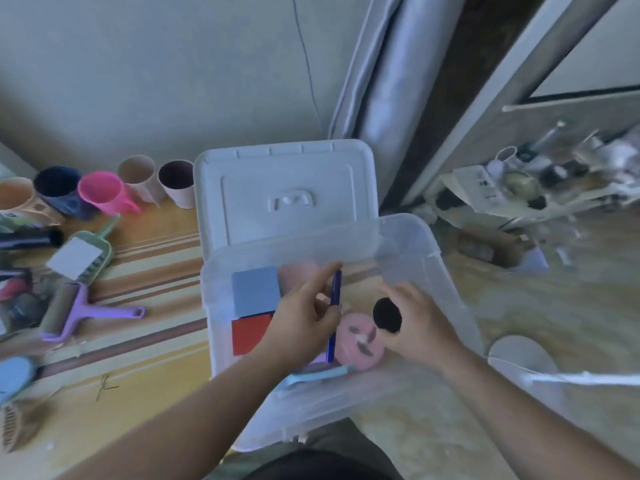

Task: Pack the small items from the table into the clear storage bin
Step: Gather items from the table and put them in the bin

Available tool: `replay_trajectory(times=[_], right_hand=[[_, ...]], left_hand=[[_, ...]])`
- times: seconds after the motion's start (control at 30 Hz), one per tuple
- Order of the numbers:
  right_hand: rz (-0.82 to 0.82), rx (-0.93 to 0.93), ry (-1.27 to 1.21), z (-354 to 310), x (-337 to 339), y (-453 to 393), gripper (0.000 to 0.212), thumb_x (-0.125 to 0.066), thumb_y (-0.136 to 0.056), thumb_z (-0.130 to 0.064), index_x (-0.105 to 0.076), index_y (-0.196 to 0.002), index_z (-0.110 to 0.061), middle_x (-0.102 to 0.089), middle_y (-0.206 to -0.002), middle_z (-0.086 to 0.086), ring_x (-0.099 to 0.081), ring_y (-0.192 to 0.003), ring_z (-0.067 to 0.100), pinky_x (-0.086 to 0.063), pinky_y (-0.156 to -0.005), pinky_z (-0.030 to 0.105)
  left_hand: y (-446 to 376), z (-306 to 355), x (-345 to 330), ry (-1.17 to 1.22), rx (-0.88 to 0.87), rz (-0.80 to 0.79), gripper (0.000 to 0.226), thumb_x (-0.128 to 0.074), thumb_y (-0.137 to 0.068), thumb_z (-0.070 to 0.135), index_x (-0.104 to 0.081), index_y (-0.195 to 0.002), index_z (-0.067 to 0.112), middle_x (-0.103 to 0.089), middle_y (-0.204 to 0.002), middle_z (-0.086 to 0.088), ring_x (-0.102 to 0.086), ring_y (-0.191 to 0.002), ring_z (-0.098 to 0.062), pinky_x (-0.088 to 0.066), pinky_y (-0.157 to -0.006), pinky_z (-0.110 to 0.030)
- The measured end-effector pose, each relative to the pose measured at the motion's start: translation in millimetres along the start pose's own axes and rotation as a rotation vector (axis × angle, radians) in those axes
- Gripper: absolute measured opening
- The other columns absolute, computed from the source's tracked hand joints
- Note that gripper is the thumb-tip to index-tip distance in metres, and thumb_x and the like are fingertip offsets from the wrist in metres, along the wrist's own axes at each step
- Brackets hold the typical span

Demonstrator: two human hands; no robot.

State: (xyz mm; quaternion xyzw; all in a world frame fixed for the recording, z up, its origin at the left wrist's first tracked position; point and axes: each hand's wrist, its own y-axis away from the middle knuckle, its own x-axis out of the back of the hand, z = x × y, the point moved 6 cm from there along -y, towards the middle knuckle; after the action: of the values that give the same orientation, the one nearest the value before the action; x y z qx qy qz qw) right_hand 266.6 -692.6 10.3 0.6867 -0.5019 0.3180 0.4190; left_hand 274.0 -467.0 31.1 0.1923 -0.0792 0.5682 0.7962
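Observation:
The clear storage bin (433,258) sits in front of me at the table's right end, its white lid (287,188) lying behind it. Inside lie a blue-grey square (254,292), a red square (249,336), a pink round item (360,348) and a light blue flat piece (322,374). My left hand (304,323) is inside the bin, holding a dark blue pen (334,306) upright between thumb and fingers. My right hand (419,323) is also in the bin, gripping a black round disc (387,315).
On the striped table at left stand several cups, among them a pink cup (104,192) and a dark blue cup (59,188). A purple roller (79,313), a green scoop (83,254), a blue brush (14,377) and a comb (14,427) lie nearby. A cluttered low shelf (540,188) stands at right.

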Motion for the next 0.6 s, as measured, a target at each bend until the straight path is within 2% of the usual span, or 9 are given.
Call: replay_trajectory(times=[0.07, 0.17, 0.2, 0.27, 0.3, 0.37, 0.4, 0.5, 0.6], right_hand=[[-0.066, -0.012, -0.021, 22, -7, 1, 0.076, -0.082, -0.074, -0.033, -0.057, -0.145, -0.029, -0.053, -0.132, -0.004, -0.058, -0.121, 0.021, -0.052, -0.101, 0.035], [-0.2, -0.026, -0.172, 35, -22, -4, 0.082, -0.081, -0.067, -0.052, -0.055, -0.143, -0.034, -0.042, -0.128, -0.013, -0.052, -0.112, 0.004, -0.045, -0.099, 0.017], [-0.249, -0.026, -0.201, 38, -27, -8, 0.079, -0.082, -0.067, -0.053, -0.056, -0.139, -0.035, -0.04, -0.125, -0.015, -0.051, -0.109, 0.001, -0.041, -0.096, 0.01], [-0.336, 0.008, -0.177, 38, -37, -16, 0.053, -0.088, -0.072, -0.042, -0.064, -0.118, -0.037, -0.042, -0.118, -0.019, -0.051, -0.101, -0.005, -0.036, -0.085, 0.003], [-0.365, 0.044, -0.149, 35, -40, -20, 0.039, -0.09, -0.072, -0.034, -0.065, -0.102, -0.038, -0.046, -0.112, -0.02, -0.053, -0.095, -0.006, -0.039, -0.081, 0.007], [-0.397, 0.106, -0.11, 30, -47, -28, 0.03, -0.089, -0.07, -0.024, -0.064, -0.081, -0.035, -0.058, -0.101, -0.013, -0.059, -0.086, 0.0, -0.048, -0.076, 0.023], [-0.409, 0.12, -0.09, 28, -50, -32, 0.029, -0.087, -0.069, -0.022, -0.063, -0.079, -0.033, -0.063, -0.098, -0.01, -0.062, -0.085, 0.005, -0.052, -0.076, 0.029], [-0.432, 0.153, 0.04, 27, -60, -42, 0.027, -0.085, -0.073, -0.027, -0.06, -0.085, -0.028, -0.07, -0.095, -0.008, -0.065, -0.087, 0.015, -0.055, -0.076, 0.033], [-0.462, 0.222, 0.236, 28, -69, -47, 0.034, -0.083, -0.077, -0.037, -0.052, -0.085, -0.026, -0.072, -0.108, -0.007, -0.066, -0.096, 0.023, -0.056, -0.079, 0.034]], left_hand=[[-10, -3, -21, -0.004, 0.05, -0.03, 0.073, -0.066, -0.096, 0.022, -0.033, -0.144, 0.066, -0.065, -0.1, 0.015, -0.07, -0.082, -0.008, -0.061, -0.074, -0.025], [-16, -11, -33, -0.003, 0.096, -0.018, 0.073, -0.067, -0.095, 0.02, -0.035, -0.144, 0.064, -0.066, -0.098, 0.016, -0.072, -0.082, -0.008, -0.062, -0.074, -0.026], [-16, -14, -32, -0.002, 0.113, -0.008, 0.073, -0.068, -0.094, 0.019, -0.038, -0.143, 0.064, -0.065, -0.098, 0.018, -0.072, -0.082, -0.007, -0.062, -0.073, -0.025], [-16, -19, -29, -0.009, 0.152, 0.018, 0.07, -0.069, -0.094, 0.017, -0.041, -0.139, 0.063, -0.063, -0.103, 0.02, -0.071, -0.084, -0.005, -0.061, -0.072, -0.021], [-15, -21, -27, -0.012, 0.173, 0.034, 0.069, -0.069, -0.094, 0.016, -0.042, -0.137, 0.063, -0.063, -0.106, 0.019, -0.072, -0.084, -0.005, -0.062, -0.072, -0.023], [-14, -26, -23, -0.022, 0.213, 0.069, 0.066, -0.07, -0.093, 0.015, -0.044, -0.131, 0.062, -0.063, -0.109, 0.016, -0.072, -0.084, -0.007, -0.064, -0.073, -0.029], [-13, -28, -20, -0.029, 0.229, 0.087, 0.064, -0.071, -0.093, 0.015, -0.045, -0.127, 0.061, -0.063, -0.109, 0.015, -0.072, -0.083, -0.008, -0.064, -0.073, -0.03], [-9, -35, -15, -0.026, 0.267, 0.131, 0.057, -0.073, -0.093, 0.017, -0.045, -0.121, 0.057, -0.064, -0.106, 0.012, -0.073, -0.083, -0.008, -0.062, -0.07, -0.025], [-4, -44, -15, 0.005, 0.304, 0.166, 0.048, -0.069, -0.096, 0.019, -0.047, -0.116, 0.057, -0.069, -0.098, 0.009, -0.073, -0.083, -0.007, -0.062, -0.071, -0.026]])
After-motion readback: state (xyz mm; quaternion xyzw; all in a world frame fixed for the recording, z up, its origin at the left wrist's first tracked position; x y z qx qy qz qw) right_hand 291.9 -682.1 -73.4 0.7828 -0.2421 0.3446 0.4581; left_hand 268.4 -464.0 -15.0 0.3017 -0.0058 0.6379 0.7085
